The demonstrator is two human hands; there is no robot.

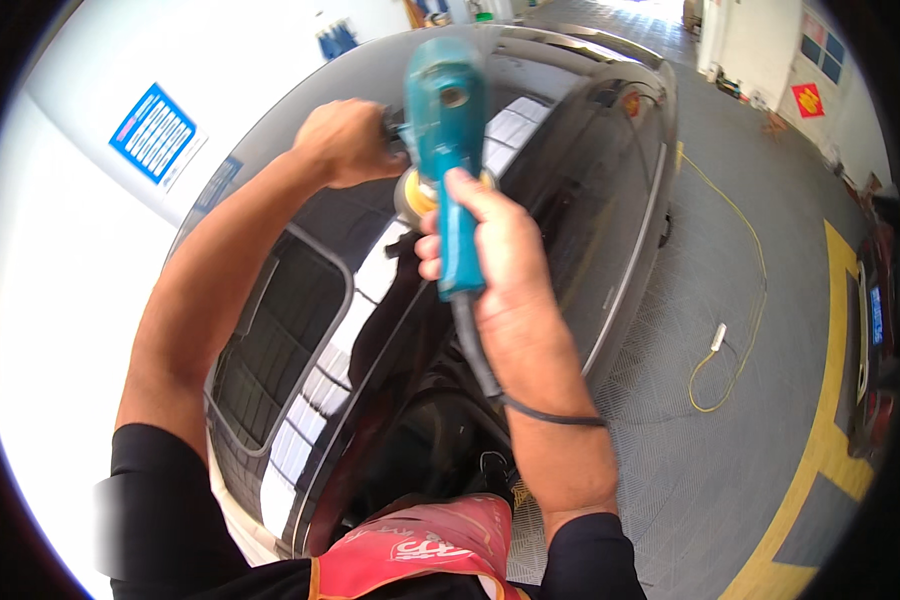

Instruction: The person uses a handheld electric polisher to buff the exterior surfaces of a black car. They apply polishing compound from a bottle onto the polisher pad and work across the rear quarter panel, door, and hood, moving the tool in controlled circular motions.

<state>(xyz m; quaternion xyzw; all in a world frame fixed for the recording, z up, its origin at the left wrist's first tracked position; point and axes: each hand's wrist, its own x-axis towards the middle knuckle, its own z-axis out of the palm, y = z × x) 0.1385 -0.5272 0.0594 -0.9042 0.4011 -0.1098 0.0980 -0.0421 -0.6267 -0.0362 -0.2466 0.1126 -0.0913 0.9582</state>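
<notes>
A teal electric polisher (448, 112) is held over the glossy dark side of a car (592, 225). My right hand (499, 232) grips its rear handle, with the thumb on top. On the other side my left hand (352, 142) is closed around the black side handle at the polisher's head. A yellow and grey polishing pad (418, 196) shows partly beneath the tool; whether it touches the paint cannot be told. From the handle's end a black cord (472, 345) runs across my right forearm.
A yellow extension cord (757, 255) with a white socket block (718, 337) lies on the grey tiled floor (660, 465), right of the car. Another vehicle (874, 352) stands at the far right, beside yellow floor markings (817, 450). A blue poster (154, 135) hangs on the white wall.
</notes>
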